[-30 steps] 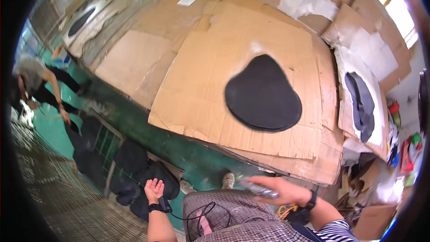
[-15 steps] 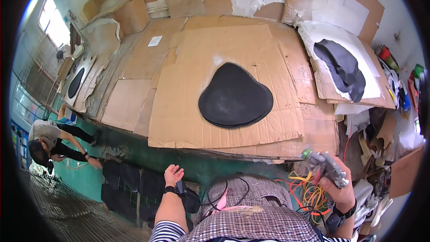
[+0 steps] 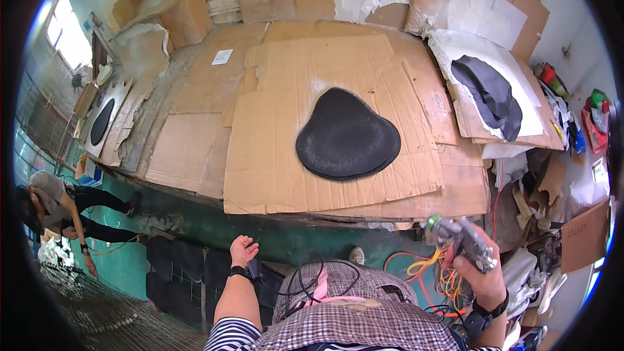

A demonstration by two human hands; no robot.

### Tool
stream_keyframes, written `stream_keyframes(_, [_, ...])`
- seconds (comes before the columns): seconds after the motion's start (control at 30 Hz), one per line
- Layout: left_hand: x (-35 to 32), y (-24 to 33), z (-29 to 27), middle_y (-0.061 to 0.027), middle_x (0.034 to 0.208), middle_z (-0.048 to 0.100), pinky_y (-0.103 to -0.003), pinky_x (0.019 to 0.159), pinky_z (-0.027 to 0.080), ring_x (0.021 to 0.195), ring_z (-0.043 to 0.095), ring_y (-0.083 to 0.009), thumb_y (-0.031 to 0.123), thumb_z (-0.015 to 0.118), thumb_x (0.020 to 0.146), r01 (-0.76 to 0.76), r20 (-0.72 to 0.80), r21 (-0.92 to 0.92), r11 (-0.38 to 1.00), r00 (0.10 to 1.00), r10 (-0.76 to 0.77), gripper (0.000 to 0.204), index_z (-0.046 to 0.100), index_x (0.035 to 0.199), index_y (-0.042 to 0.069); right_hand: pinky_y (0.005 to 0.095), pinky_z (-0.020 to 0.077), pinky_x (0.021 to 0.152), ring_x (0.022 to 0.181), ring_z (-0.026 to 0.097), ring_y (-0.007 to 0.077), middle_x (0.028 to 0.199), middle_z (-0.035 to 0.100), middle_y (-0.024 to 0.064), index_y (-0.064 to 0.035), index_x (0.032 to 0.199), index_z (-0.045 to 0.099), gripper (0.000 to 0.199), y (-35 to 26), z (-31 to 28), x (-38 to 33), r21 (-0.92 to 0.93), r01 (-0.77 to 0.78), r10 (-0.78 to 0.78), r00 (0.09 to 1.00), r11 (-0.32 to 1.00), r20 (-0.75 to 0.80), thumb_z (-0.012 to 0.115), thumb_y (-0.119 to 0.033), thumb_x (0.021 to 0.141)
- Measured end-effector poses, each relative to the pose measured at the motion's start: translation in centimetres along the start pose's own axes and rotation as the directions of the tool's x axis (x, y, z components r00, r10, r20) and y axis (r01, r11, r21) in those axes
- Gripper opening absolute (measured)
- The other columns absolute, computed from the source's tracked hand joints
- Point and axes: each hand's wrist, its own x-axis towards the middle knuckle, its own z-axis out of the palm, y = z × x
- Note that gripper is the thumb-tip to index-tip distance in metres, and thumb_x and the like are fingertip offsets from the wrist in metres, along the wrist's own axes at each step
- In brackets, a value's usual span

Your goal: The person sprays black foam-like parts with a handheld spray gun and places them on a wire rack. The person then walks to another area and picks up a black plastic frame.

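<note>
Spray gun (image 3: 463,242), metal with a green cap, sits clenched in the right hand (image 3: 480,272) at the near right, just off the cardboard-covered table's (image 3: 195,156) near edge. Left hand (image 3: 242,249) hangs released, fingers loose, above dark pads (image 3: 188,261) on the green floor. A black rounded piece (image 3: 346,135) lies on cardboard mid-table, well apart from both hands.

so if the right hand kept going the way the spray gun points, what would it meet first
Likely the cardboard edge on the table, left and up of the right hand and its spray gun; depth is unclear.
</note>
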Motion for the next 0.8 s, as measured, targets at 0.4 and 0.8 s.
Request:
stream_keyframes(0.4, [1.5, 1.3, -2.1, -0.0072, 0.092, 0.059, -0.039, 0.061, 0.05, 0.071, 0.06, -0.0275, 0.016, 0.059, 0.079, -0.006, -0.014, -0.023, 1.0, 1.0, 0.005, 0.044, 0.044, 0.12, 0.013, 0.0257, 0.048, 0.069, 0.077, 0.055, 0.0113, 0.095, 0.058, 0.0086, 0.0059, 0.127, 0.041, 0.058, -2.0, -0.7, -3.6, -0.122, -0.034, 0.02, 0.993, 0.992, -0.114, 0.068, -0.013, 0.079])
stream_keyframes(0.8, [-3.4, 4.5, 4.2, -0.009, 0.086, 0.061, -0.031, 0.057, 0.049, 0.065, 0.061, -0.0216, 0.006, 0.058, 0.078, -0.259, -0.064, 0.036, 0.965, 0.963, 0.261, 0.037, 0.048, 0.113, 0.005, 0.024, 0.048, 0.066, 0.072, 0.056, 0.0105, 0.085, 0.057, 0.0043, 0.0053, 0.122, 0.044, 0.052, -1.3, 1.8, 3.3, -0.043, 0.123, -0.128, 0.98, 0.991, -0.151, 0.067, -0.018, 0.082])
